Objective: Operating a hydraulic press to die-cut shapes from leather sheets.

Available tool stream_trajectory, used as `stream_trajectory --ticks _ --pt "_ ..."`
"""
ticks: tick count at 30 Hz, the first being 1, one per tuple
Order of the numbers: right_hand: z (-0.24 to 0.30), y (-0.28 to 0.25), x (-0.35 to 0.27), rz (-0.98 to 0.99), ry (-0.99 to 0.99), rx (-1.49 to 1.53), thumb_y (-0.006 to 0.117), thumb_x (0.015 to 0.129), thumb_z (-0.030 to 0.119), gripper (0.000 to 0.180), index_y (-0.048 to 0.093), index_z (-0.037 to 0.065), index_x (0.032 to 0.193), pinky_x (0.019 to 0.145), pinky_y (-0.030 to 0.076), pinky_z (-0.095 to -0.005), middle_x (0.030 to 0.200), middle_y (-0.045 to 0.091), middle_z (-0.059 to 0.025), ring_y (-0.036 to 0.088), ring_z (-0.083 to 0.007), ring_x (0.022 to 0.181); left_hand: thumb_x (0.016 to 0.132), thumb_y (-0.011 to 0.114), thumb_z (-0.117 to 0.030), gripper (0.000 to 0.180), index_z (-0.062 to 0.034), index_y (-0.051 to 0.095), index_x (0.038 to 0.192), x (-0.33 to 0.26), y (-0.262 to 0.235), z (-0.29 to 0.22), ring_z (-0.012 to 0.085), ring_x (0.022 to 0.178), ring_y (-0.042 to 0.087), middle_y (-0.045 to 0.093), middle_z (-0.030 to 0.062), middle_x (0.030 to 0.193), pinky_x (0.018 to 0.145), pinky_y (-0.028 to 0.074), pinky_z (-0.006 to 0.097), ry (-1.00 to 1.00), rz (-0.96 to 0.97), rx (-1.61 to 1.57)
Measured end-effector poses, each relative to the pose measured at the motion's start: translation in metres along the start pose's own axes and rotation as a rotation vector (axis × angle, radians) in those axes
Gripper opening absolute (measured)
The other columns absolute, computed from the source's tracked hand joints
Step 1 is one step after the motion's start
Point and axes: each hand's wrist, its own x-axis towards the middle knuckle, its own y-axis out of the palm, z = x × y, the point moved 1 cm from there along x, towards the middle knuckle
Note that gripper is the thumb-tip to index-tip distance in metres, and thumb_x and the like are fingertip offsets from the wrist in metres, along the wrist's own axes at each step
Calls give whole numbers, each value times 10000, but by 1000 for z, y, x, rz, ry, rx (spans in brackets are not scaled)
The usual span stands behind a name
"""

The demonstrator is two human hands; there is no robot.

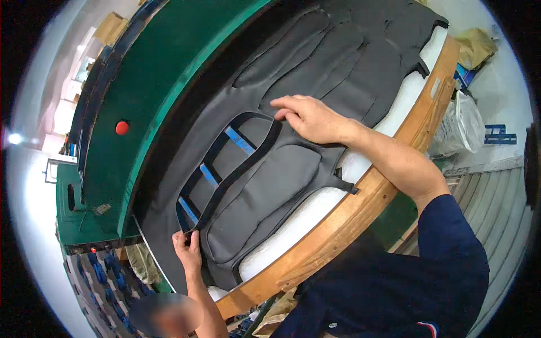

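A curved steel cutting die (225, 183), a dark long frame with blue crossbars (240, 141), lies on black leather-like sheet material (304, 73). My left hand (187, 250) pinches its lower end between thumb and fingers. At the upper right end, my right hand (310, 117) has its thumb and fingers closed at the die's rim; the exact contact is partly hidden. Outlines of panel shapes run through the sheet around the die, and a rounded panel (267, 197) lies just right of it. Near the table edge, a black tab (346, 185) sticks out from the sheet.
A green machine beam (163, 84) with a red button (122, 128) rises along the left. A white board (293, 236) and a curved wooden rim (332, 236) edge the table near me. Plastic bags (459, 124) stand at the right; racked dark-blue items (107, 276) sit lower left.
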Motion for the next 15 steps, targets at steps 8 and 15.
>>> stream_trajectory --ticks 8,15 --pt "-8 3 -6 -35 -122 -11 532 906 38 332 609 3 1227 915 489 -416 1047 723 -138 648 -323 1010 852 750 -72 166 13 627 926 1 -1 -21 183 809 461 480 60 893 746 410 300 -59 40 89" --pt "1 0 -4 48 -82 4 538 940 12 275 631 -20 1196 881 525 -338 1126 677 -169 688 -263 1021 839 760 -105 206 2 668 989 -4 4 -12 244 916 554 572 104 971 840 452 337 -64 -33 64"
